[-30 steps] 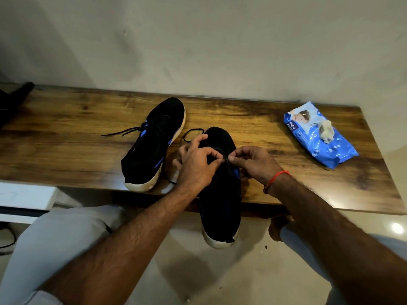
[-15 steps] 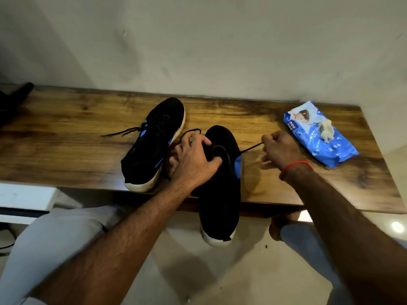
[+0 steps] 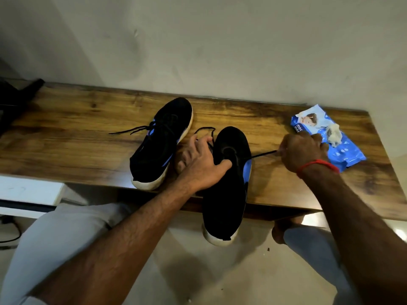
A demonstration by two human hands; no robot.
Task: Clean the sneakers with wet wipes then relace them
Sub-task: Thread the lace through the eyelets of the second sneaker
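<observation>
Sneaker [image 3: 226, 172] lace [image 3: 263, 153] now runs taut toward three o'clock; my right hand [image 3: 302, 150] has drawn it out, pinched, while my left hand [image 3: 198, 160] clamps the shoe. This eyelet's threaded.

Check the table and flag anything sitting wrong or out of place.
The near sneaker sticks out past the table edge, heel over the floor, steadied by the left hand. A crumpled used wipe lies on the wipes pack.

Two black sneakers on wooden table [image 3: 66, 133]: left sneaker [image 3: 161, 142] laced; right sneaker [image 3: 226, 183] overhanging near edge, gripped by left hand [image 3: 198, 159]. Black lace [image 3: 263, 153] pulled taut by right hand [image 3: 301, 150]. Blue wipes pack [image 3: 328, 137] at right, crumpled wipe [image 3: 333, 135] on top.
</observation>
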